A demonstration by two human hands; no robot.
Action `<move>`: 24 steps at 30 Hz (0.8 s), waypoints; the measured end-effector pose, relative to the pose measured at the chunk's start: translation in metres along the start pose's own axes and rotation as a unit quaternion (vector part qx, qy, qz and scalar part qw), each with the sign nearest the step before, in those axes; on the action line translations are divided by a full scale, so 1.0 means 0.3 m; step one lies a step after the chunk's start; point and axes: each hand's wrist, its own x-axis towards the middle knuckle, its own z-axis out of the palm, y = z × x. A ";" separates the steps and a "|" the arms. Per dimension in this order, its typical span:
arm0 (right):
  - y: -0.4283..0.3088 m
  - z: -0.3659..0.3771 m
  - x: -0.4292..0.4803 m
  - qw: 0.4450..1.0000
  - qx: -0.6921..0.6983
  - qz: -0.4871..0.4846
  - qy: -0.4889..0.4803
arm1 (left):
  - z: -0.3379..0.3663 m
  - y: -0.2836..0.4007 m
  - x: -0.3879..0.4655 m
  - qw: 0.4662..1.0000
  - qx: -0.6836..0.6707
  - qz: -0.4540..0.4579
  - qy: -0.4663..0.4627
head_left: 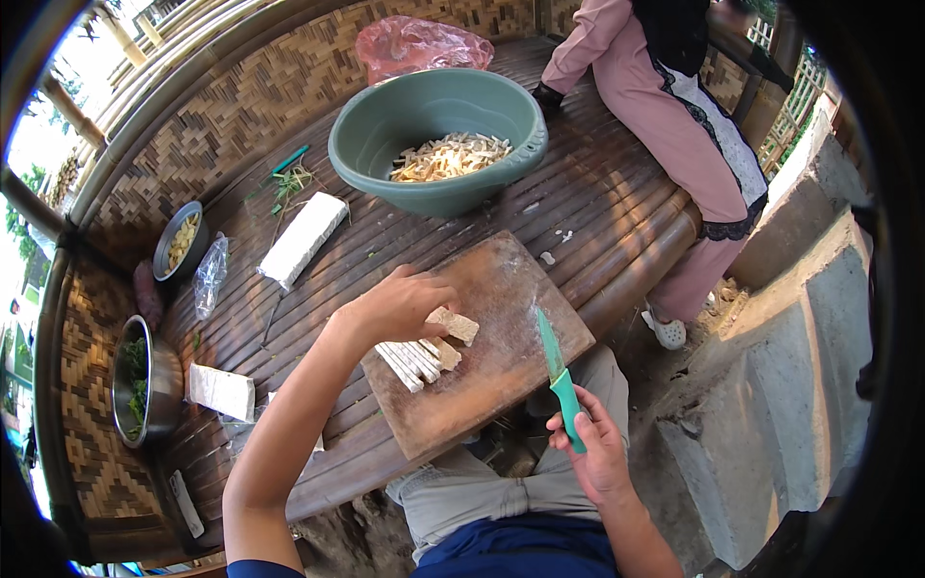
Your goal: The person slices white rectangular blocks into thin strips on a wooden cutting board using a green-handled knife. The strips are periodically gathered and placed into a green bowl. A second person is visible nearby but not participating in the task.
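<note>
On a wooden cutting board [498, 368] in front of me lie several white tempeh strips [408, 361], side by side. My left hand [405, 303] reaches over them from the left, thumb and fingers about a tan tempeh slice [459, 326]; the fingertips are partly hidden. My right hand [596, 448] grips the green handle of a kitchen knife [553, 347] to the right of the board. Its green blade points up and away from me, over the board's right edge, apart from the tempeh.
Beyond the board stands a large green plastic basin [437, 199] with cut tempeh sticks. A white wrapped block [303, 238] and a metal bowl of greens [166, 390] lie left on the bamboo platform [607, 217]. Another person [650, 130] sits at the right, near concrete blocks [766, 404].
</note>
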 end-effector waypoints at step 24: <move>-0.050 0.050 0.016 0.907 -0.410 -0.078 0.057 | 0.158 0.189 0.049 0.953 -0.068 0.052 0.290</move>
